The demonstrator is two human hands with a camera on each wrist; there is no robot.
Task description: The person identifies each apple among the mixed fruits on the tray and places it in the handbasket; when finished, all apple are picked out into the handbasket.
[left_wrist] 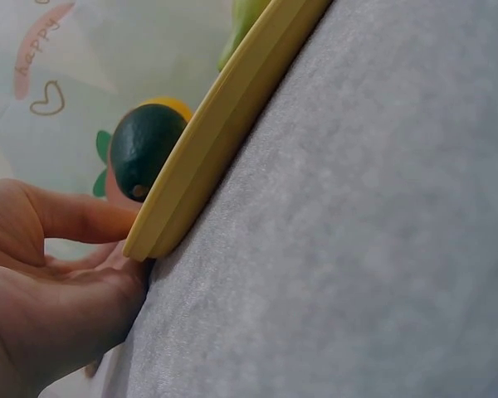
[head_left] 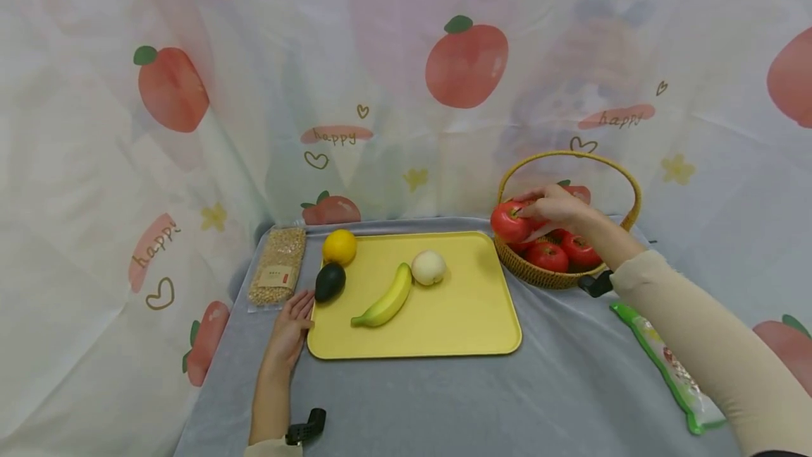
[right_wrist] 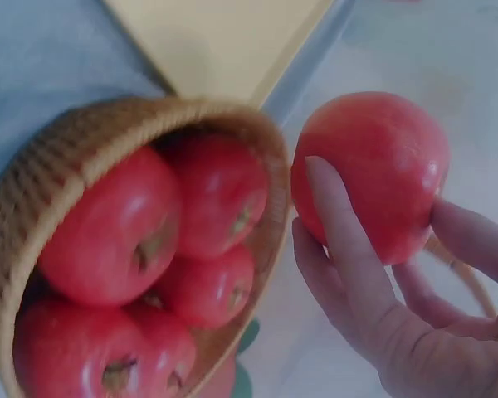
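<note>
My right hand (head_left: 555,209) grips a red apple (head_left: 511,222) between thumb and fingers, over the left rim of a wicker basket (head_left: 529,272). In the right wrist view, the held apple (right_wrist: 373,170) is outside the basket opening, with several more red apples (right_wrist: 112,232) inside. At the left edge of a yellow tray (head_left: 469,323), my left hand (head_left: 293,326) pinches the rim, thumb on top and the other fingers along the outer side. A dark green avocado (head_left: 330,282) sits just beyond those fingers, at the tray's edge.
On the tray lie a banana (head_left: 385,302), a pale round fruit (head_left: 428,267) and a yellow lemon (head_left: 339,247) at the far left corner. A bag of beige grains (head_left: 279,266) lies left of the tray. Under my right forearm is a green-edged packet (head_left: 666,365). A patterned curtain (head_left: 393,90) hangs behind.
</note>
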